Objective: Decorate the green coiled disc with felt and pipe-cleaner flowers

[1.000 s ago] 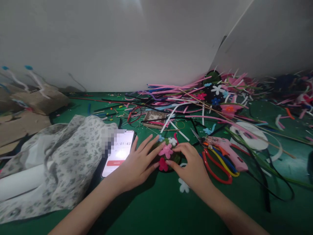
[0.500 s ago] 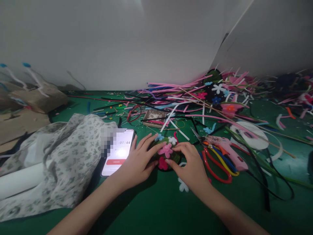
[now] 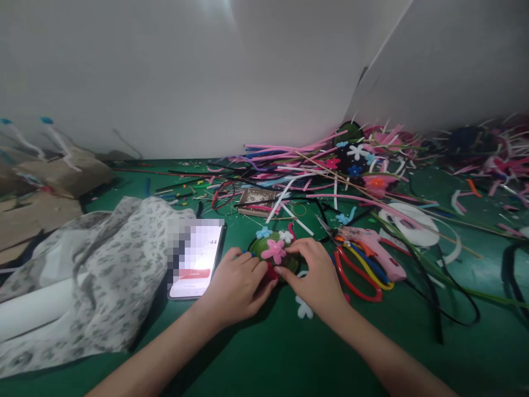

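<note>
- Lying on the green table (image 3: 256,364) between both hands: green disc (image 3: 292,264) bearing a pink flower (image 3: 274,251) and red flower (image 3: 271,271).
- Left hand (image 3: 239,286): fingers curled, pinching the disc's near-left edge.
- Right hand (image 3: 316,273): thumb and forefinger parted, touching the disc; cannot tell whether they pinch.
- Loose white flower (image 3: 305,307): near right wrist.
- Pink glue gun (image 3: 384,256): right.
- Phone (image 3: 192,288): left.

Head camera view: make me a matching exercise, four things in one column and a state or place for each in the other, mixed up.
1. Smartphone
2. Glue gun
3. Flower-decorated green disc
4. Patterned cloth

A. Touched by left hand and right hand
B. Crumpled
C. Screen lit
D. Pink-bodied

Pairs: 1-C, 2-D, 3-A, 4-B
</note>
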Available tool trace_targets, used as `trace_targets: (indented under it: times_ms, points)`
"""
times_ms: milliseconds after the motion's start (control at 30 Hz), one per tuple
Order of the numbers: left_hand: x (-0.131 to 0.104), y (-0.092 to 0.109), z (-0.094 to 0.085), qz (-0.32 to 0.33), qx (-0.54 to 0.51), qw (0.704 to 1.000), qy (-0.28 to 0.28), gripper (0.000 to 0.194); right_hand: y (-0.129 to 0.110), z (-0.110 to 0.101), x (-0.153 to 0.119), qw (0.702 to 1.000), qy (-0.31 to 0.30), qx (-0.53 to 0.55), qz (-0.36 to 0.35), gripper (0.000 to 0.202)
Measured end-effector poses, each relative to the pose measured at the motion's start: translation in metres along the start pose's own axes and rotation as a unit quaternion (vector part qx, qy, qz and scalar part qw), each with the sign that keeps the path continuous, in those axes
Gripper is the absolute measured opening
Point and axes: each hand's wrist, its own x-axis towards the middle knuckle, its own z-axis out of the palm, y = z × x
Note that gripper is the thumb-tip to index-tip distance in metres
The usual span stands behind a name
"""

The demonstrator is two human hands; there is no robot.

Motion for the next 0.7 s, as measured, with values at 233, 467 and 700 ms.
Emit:
trace_targets:
  times_ms: [233,467,700]
  points:
    - [0.0013,0.0018,0.0065,-0.020,0.042,0.998,-0.038,0.029,-0.0014,-0.0002,0.0002,1.000,-0.002,0.007,0.008,0.021]
    - [0.0047,0.0083,0.0088,-0.024,0.075,0.996,-0.045,0.025,0.0007,0.0013,-0.0002,1.000,0.003,-0.022,-0.002,0.018]
    - [0.0070,0.0106,0.0055,-0.041,0.057,0.995,-0.067,0.025,-0.0014,0.0020,-0.0023,0.997,0.023,-0.064,-0.026,0.016]
